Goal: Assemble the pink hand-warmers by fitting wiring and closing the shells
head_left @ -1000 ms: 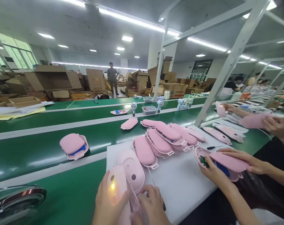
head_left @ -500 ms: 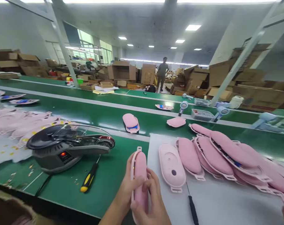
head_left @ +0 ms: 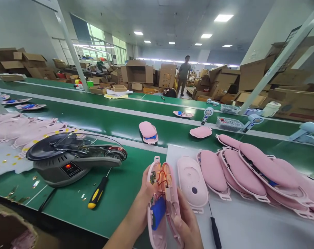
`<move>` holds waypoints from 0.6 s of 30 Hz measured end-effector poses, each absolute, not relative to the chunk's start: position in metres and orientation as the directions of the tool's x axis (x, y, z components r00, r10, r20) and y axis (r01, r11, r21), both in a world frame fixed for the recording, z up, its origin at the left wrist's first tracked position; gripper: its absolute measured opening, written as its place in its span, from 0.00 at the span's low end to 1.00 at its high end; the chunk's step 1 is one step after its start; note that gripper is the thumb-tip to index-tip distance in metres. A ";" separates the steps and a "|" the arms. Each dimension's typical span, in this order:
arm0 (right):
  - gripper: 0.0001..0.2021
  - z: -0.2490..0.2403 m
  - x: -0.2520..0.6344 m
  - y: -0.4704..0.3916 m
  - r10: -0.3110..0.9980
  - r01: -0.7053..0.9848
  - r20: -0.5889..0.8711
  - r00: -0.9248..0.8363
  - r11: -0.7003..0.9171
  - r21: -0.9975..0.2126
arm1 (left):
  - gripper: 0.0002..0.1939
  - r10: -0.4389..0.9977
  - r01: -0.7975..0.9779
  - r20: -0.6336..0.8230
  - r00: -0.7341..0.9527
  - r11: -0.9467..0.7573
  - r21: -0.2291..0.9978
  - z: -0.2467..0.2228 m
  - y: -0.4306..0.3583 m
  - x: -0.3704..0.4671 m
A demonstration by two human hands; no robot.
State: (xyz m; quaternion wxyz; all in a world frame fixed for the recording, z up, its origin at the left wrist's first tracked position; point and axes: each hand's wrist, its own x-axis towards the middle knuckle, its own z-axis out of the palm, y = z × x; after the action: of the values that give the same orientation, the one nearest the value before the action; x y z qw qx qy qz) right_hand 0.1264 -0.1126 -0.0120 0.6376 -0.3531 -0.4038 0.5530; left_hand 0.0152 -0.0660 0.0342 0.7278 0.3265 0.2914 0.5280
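A pink oval plastic case (head_left: pixel 173 204) is spread apart like a book, showing red wires, a small circuit board and a blue battery pack (head_left: pixel 158 213). My left hand (head_left: pixel 143 197) grips the half that carries the battery, its thumb over the inner edge. Around the other half, my right hand (head_left: pixel 186 219) is closed, thumb on the rim. Just right of my hands lies another pink shell (head_left: pixel 193 181) with a dark round hole. A black-handled screwdriver (head_left: pixel 215 232) rests below that shell, and a yellow-and-black screwdriver (head_left: pixel 98 192) lies to the left.
A grey tape dispenser (head_left: pixel 68 162) with a lit red light stands left. Pink cases (head_left: pixel 242 171) pile up on the white sheet at right. Beyond run a green conveyor (head_left: pixel 115 122) with scattered cases, blue handheld fans (head_left: pixel 252 121) and a screw box (head_left: pixel 229 123). A person (head_left: pixel 184 74) stands far back.
The pink case, closed or nearly so before, is now parted in my hands, its wires and blue battery exposed. My right hand has moved rightward with one half. The camera view has shifted slightly.
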 end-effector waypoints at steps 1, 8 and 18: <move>0.28 -0.012 0.128 -0.112 0.990 -0.422 0.136 0.035 0.138 -0.896 | 0.49 0.954 -0.590 -0.082 0.287 0.244 0.770 0.034 -0.067 0.017; 0.30 -0.008 0.144 -0.110 0.982 -0.249 0.122 -0.141 0.085 -0.965 | 0.41 0.960 -0.606 -0.049 0.274 0.212 0.767 0.023 -0.070 0.018; 0.37 -0.018 0.150 -0.113 0.964 -0.011 0.142 -0.226 0.143 -0.990 | 0.42 0.955 -0.587 -0.081 0.284 0.240 0.774 0.023 -0.071 0.022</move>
State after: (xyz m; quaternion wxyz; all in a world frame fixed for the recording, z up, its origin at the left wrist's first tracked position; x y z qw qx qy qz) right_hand 0.1503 -0.1130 -0.0180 0.4731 -0.4039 -0.5899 0.5149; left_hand 0.0224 -0.0711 0.0231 0.7335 0.3223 0.2861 0.5255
